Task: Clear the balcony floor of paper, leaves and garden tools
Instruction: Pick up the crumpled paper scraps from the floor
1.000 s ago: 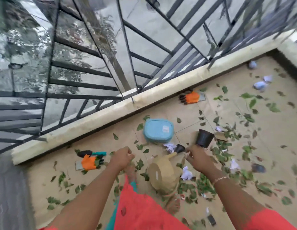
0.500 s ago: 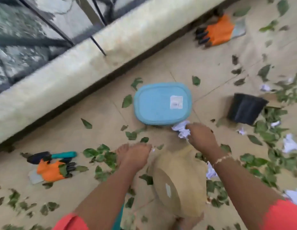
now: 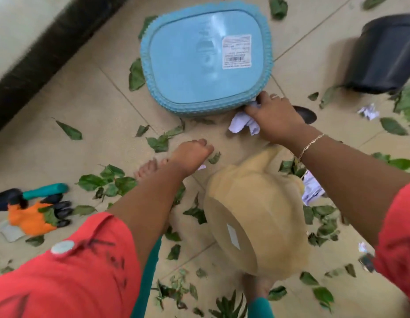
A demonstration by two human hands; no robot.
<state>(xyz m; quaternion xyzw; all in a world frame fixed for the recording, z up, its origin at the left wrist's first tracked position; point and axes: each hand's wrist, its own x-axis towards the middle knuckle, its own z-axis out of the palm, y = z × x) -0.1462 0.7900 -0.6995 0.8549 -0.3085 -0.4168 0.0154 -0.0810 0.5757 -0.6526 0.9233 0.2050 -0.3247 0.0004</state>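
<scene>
Two garden tools lie furthest left on the tiled floor: an orange glove with black fingertips and, touching its far side, a teal-handled trowel. Green leaves are scattered across the tiles. The left hand hangs over the floor with its fingers curled under. A white scrap shows just beneath it, perhaps held, though the blur leaves that unclear. Beyond it, toward the floor's far edge, sits an upturned blue basket. The right hand grips a crumpled paper lying against the basket's near rim. Nearer the person, a tan watering can lies tipped over, with a paper scrap just right of it. Further right sits a black plant pot, with a paper ball near it.
</scene>
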